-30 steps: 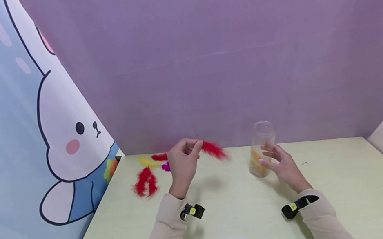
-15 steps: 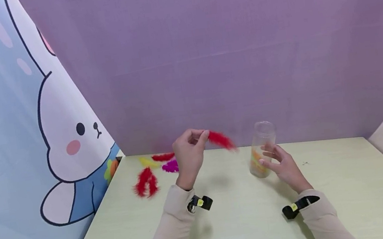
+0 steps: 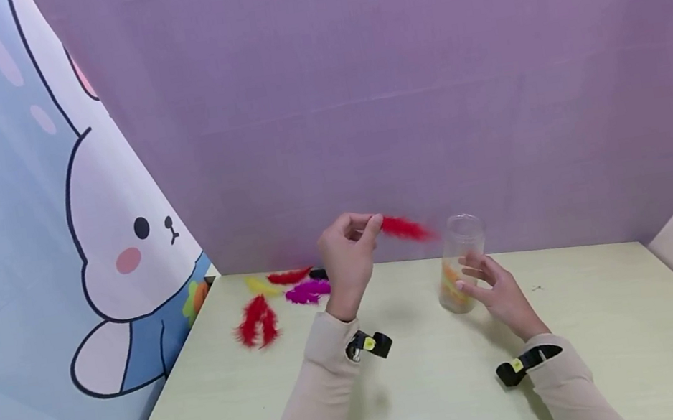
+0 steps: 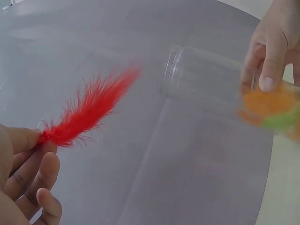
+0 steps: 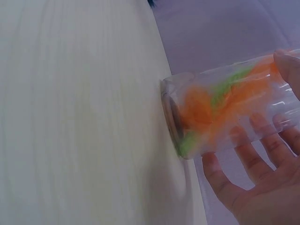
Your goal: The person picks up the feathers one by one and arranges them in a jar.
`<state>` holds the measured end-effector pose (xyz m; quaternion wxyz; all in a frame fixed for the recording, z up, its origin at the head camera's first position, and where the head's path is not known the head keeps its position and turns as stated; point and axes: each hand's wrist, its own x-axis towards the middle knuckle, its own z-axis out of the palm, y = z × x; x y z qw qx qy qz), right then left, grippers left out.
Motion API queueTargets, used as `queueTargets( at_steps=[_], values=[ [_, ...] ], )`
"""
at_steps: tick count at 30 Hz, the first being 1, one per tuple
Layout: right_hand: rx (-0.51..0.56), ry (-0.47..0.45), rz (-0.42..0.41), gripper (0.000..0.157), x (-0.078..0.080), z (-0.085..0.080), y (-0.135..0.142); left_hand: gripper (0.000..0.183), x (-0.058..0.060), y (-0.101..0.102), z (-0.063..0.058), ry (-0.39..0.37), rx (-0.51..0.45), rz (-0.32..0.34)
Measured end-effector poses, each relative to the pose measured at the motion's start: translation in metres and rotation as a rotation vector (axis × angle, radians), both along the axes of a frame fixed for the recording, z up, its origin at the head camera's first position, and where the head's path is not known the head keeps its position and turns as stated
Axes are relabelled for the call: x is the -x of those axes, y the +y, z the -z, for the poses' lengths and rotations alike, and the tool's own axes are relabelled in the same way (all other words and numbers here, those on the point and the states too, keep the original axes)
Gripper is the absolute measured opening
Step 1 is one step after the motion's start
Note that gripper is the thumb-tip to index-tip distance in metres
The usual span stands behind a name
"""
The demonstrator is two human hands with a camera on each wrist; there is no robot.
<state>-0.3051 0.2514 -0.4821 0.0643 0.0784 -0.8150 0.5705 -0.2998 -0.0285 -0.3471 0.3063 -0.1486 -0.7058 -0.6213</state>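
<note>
Between thumb and index finger my left hand (image 3: 349,259) pinches one end of a red feather (image 3: 407,228). The feather is held above the table, its fluffy tip reaching toward the open top of a clear jar (image 3: 465,238). In the left wrist view a gap separates the feather (image 4: 93,110) from the jar's rim (image 4: 172,70). My right hand (image 3: 502,294) holds the jar around its lower part, thumb on the near side. The jar stands on the table. Inside it, orange and green feathers (image 5: 225,103) show in the right wrist view.
On the table (image 3: 427,378), left of the jar, lie red feathers (image 3: 256,321), a yellow feather (image 3: 261,285), a purple feather (image 3: 307,291) and a dark one (image 3: 318,274) partly behind my left hand. A purple cloth (image 3: 398,99) hangs along the back edge.
My left hand has moved right and up with the red feather, closer to the jar's mouth. The purple and dark feathers have come into view behind it. My right hand stays on the jar.
</note>
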Motion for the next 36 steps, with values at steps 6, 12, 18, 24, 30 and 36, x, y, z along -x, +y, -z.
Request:
queueTargets(
  at_steps=[6,12,18,24,30,36],
  values=[
    [0.001,0.009,-0.004,0.075,0.001,0.001,0.0,0.015,0.002,0.011,-0.004,-0.009,-0.014,0.001],
    [-0.012,0.011,-0.004,0.077,-0.002,-0.001,-0.001,0.016,0.002,0.022,-0.009,-0.002,-0.002,-0.008],
    [-0.025,0.01,0.011,0.073,-0.005,-0.005,-0.003,0.014,0.002,0.033,-0.011,-0.001,0.044,-0.048],
    [-0.022,-0.001,0.02,0.072,-0.012,-0.012,-0.005,0.013,-0.002,0.04,-0.015,0.026,0.123,-0.114],
    [-0.041,-0.001,0.024,0.073,-0.017,-0.018,-0.006,0.012,-0.006,0.047,-0.019,0.038,0.191,-0.135],
    [-0.04,0.009,0.019,0.074,-0.021,-0.023,-0.007,0.013,-0.009,0.053,-0.022,0.046,0.244,-0.146]
  ],
)
